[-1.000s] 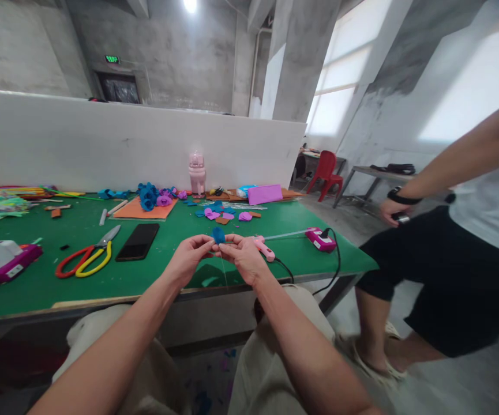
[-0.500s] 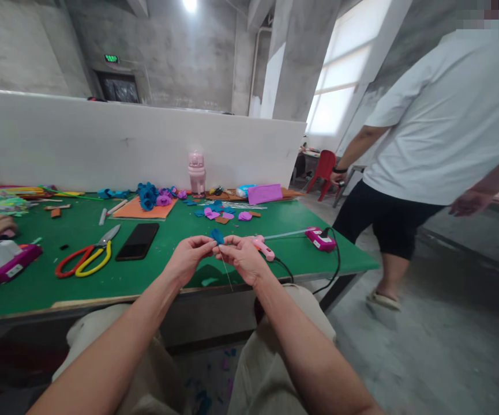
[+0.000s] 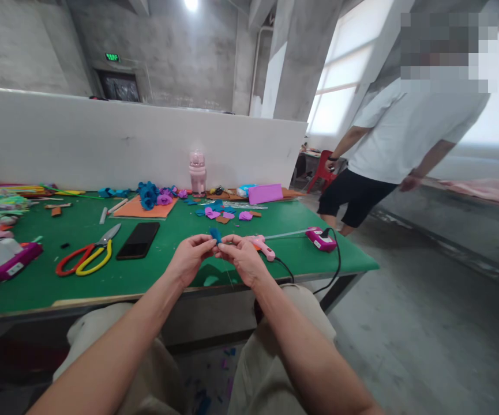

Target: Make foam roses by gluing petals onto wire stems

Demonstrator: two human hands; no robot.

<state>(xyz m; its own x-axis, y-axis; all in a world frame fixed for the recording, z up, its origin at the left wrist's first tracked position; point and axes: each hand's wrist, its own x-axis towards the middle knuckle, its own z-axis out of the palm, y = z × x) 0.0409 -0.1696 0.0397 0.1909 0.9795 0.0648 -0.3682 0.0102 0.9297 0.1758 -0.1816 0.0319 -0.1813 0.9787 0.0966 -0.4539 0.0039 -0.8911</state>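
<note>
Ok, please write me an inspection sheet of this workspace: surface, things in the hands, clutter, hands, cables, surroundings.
Surface: green table, covered with craft material.
Job's things: small blue piece pinched between both hands, a thin wire hanging below it.
Clutter: scissors, black phone, pink bottle, blue and purple pieces, pink box.
Grippers: left hand and right hand both closed on the blue piece, above the table's near edge.
Cables: black cable runs from a pink device over the table edge; a pink glue gun lies beside the right hand.
Surroundings: white partition; another person on the right; red chair.
</note>
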